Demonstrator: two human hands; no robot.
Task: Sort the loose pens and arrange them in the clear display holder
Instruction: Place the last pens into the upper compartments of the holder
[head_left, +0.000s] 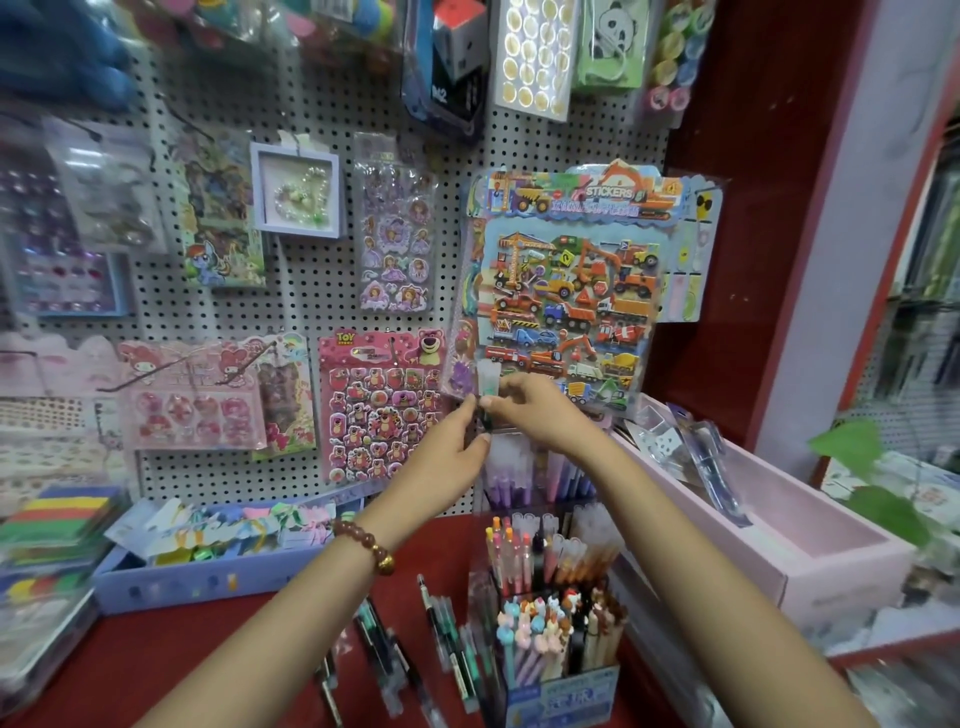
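As I look down past the two forearms, the nearest things are the loose pens (415, 644), which lie scattered on the red counter (182, 665), just left of the clear display holder (480, 587). They are dark and teal barrels, some in clear sleeves, lying at mixed angles.

The holder rises in tiers. Its front compartment is packed with character-topped pens (550, 618) standing upright. Behind them stands a row of orange and pink pens (511, 551), and behind that a row of purple pens (511, 478).

Above the back tier, both hands meet on a single pen (488, 387) with a frosted cap and a green barrel, held roughly upright and clear of the holder. My left hand (447, 457), with a bead bracelet (363, 545) at the wrist, has its fingers curled and pinches the pen low on the barrel. My right hand (540, 415) wraps its fingertips round the pen just below the cap.

To the left sits a lilac tray (208, 577) of small packets, and to the right a long pink box (779, 530).

Farthest back is the white pegboard (311, 291), hung with a pink bear sticker sheet (379, 405) and a construction vehicle sticker sheet (571, 291). The raised pen shows directly in front of that vehicle sheet's lower left corner.
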